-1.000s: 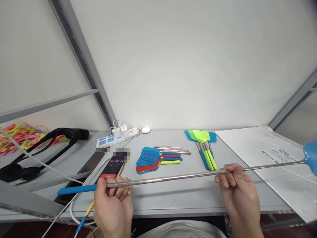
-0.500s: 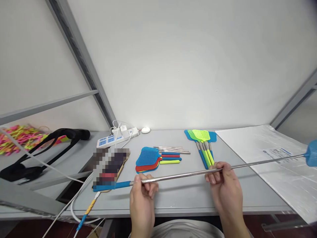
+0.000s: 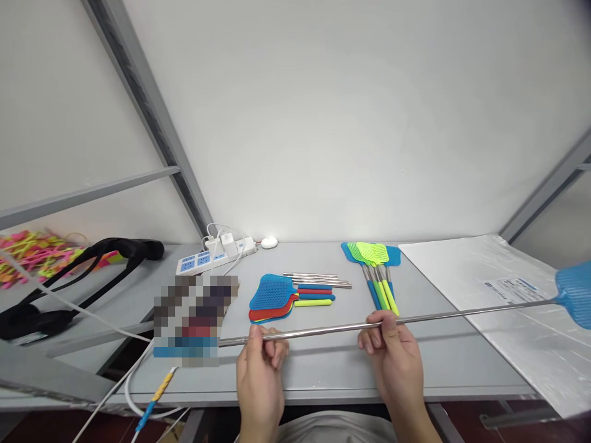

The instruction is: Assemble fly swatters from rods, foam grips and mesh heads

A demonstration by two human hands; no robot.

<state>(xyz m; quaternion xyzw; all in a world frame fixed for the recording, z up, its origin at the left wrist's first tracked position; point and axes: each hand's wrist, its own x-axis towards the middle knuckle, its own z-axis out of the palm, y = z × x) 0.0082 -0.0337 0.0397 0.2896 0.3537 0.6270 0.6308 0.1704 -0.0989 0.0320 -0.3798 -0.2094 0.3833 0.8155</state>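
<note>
I have the left hand (image 3: 261, 375) grasping the fly swatter (image 3: 323, 330) just beyond its handle, the metal rod (image 3: 462, 313) lying between thumb and fingers. My right hand (image 3: 397, 357) pinches the rod farther along, thumb on the near side. I see it held above the table (image 3: 323, 372), its blue head (image 3: 577, 292) well past the right fingers; the handle end is pixelated.
</note>
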